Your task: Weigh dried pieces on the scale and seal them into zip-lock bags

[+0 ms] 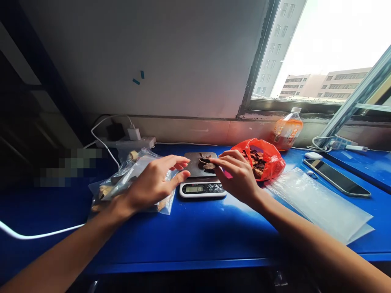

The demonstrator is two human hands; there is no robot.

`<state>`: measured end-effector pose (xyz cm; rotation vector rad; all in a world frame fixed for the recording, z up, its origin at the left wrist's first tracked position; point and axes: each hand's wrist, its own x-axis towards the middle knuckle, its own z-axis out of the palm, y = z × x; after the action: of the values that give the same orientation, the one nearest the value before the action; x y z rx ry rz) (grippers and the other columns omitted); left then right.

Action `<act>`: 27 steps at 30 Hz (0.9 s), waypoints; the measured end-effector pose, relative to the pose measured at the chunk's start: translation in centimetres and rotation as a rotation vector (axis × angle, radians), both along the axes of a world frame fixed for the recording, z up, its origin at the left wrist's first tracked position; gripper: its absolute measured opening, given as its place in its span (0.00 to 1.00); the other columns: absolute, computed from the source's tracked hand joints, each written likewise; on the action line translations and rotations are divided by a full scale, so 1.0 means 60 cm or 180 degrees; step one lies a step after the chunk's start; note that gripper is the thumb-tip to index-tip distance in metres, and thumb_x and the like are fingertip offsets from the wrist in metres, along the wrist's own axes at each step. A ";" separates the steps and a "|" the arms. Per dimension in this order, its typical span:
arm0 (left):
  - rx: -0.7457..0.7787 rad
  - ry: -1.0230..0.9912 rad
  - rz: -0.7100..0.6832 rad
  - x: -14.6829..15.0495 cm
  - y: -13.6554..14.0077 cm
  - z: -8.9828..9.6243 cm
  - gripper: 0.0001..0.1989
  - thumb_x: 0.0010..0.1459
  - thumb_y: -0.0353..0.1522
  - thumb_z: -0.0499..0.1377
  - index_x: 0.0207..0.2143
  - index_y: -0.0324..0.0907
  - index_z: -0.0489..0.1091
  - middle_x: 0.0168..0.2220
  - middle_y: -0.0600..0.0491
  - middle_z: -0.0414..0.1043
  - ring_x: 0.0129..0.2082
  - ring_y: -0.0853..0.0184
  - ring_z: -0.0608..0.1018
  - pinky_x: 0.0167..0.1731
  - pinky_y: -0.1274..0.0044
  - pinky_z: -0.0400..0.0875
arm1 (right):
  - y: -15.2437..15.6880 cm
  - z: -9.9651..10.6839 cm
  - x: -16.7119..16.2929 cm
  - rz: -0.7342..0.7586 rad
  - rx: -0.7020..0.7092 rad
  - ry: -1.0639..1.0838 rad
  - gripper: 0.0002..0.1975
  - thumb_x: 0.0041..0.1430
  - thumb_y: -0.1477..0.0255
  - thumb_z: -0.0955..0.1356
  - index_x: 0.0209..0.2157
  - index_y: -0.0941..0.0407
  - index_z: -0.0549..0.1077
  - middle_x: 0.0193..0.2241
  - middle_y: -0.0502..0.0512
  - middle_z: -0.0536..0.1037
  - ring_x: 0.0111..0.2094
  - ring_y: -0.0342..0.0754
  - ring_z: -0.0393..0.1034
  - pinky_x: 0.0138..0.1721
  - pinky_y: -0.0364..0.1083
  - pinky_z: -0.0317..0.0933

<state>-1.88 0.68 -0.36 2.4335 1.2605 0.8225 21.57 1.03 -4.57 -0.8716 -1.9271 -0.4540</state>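
A small digital kitchen scale with a steel plate stands in the middle of the blue table. Dried brown pieces, curled like peel, lie heaped on its plate. My right hand reaches in from the right, thumb and fingers pinched on one of these dried pieces at the heap's edge. At the plate's left side hovers my left hand, its fingers and thumb apart with nothing between them. Behind my right hand, a red plastic bag gapes, full of similar dried brown pieces. The scale's lit display shows small digits.
Clear zip bags with light brown contents lie left of the scale, partly under my left hand. Flat clear bags and a phone lie at right. An orange drink bottle stands behind. A charger sits in a power strip.
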 end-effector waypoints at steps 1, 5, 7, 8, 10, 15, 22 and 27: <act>-0.0248 -0.0186 -0.0091 0.007 -0.005 -0.004 0.24 0.59 0.47 0.55 0.51 0.42 0.69 0.47 0.49 0.76 0.45 0.59 0.77 0.47 0.70 0.73 | -0.004 -0.001 -0.005 0.0035 -0.0009 -0.0041 0.11 0.63 0.74 0.64 0.40 0.52 0.78 0.33 0.53 0.81 0.39 0.50 0.70 0.43 0.51 0.68; -0.1143 -0.0843 -0.0467 0.024 -0.015 -0.019 0.32 0.57 0.52 0.56 0.57 0.43 0.64 0.50 0.46 0.74 0.46 0.57 0.78 0.44 0.68 0.75 | -0.016 -0.004 -0.016 -0.0024 -0.0015 -0.0236 0.12 0.63 0.75 0.64 0.41 0.51 0.78 0.32 0.52 0.81 0.37 0.49 0.71 0.41 0.51 0.67; -0.1320 -0.1076 -0.0553 0.027 -0.016 -0.023 0.32 0.57 0.52 0.57 0.57 0.43 0.64 0.53 0.45 0.72 0.48 0.56 0.77 0.47 0.67 0.74 | -0.019 -0.004 -0.016 -0.0023 0.0116 -0.0330 0.12 0.62 0.76 0.65 0.42 0.51 0.78 0.32 0.52 0.81 0.37 0.49 0.71 0.41 0.51 0.66; -0.1358 -0.1139 -0.0565 0.029 -0.016 -0.024 0.31 0.56 0.51 0.59 0.56 0.42 0.65 0.54 0.45 0.72 0.50 0.56 0.76 0.50 0.67 0.73 | -0.019 -0.005 -0.016 -0.0009 0.0189 -0.0363 0.12 0.62 0.76 0.65 0.43 0.52 0.77 0.32 0.52 0.81 0.37 0.49 0.71 0.41 0.51 0.66; -0.1414 -0.1213 -0.0601 0.030 -0.016 -0.023 0.28 0.56 0.48 0.60 0.54 0.43 0.67 0.54 0.46 0.72 0.53 0.56 0.75 0.53 0.67 0.71 | -0.019 -0.009 -0.016 0.0038 0.0293 -0.0426 0.12 0.62 0.76 0.65 0.44 0.52 0.77 0.33 0.52 0.81 0.38 0.48 0.72 0.41 0.50 0.67; -0.1397 -0.1246 -0.0877 0.028 -0.016 -0.020 0.24 0.57 0.44 0.61 0.54 0.44 0.68 0.54 0.47 0.72 0.52 0.57 0.75 0.51 0.68 0.73 | -0.015 -0.016 -0.018 0.0274 0.0716 -0.0473 0.15 0.60 0.79 0.66 0.47 0.54 0.74 0.35 0.52 0.81 0.41 0.47 0.73 0.42 0.47 0.67; -0.1151 -0.1209 -0.1241 0.040 -0.012 -0.009 0.23 0.57 0.39 0.62 0.54 0.43 0.67 0.54 0.47 0.72 0.52 0.58 0.75 0.51 0.69 0.72 | -0.014 0.003 -0.008 0.0235 0.1174 -0.0559 0.14 0.59 0.79 0.66 0.46 0.55 0.75 0.36 0.54 0.81 0.41 0.48 0.73 0.41 0.48 0.66; -0.0401 -0.0565 -0.1093 0.034 0.013 0.016 0.24 0.56 0.38 0.61 0.55 0.41 0.68 0.51 0.48 0.75 0.48 0.61 0.77 0.49 0.71 0.72 | -0.007 0.017 0.001 0.0153 0.0990 -0.0527 0.15 0.59 0.77 0.67 0.48 0.58 0.74 0.41 0.58 0.80 0.46 0.50 0.70 0.47 0.50 0.65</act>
<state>0.18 1.48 0.60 2.3245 0.7766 0.8107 21.65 0.60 -3.55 -0.5997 -1.9533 -0.7934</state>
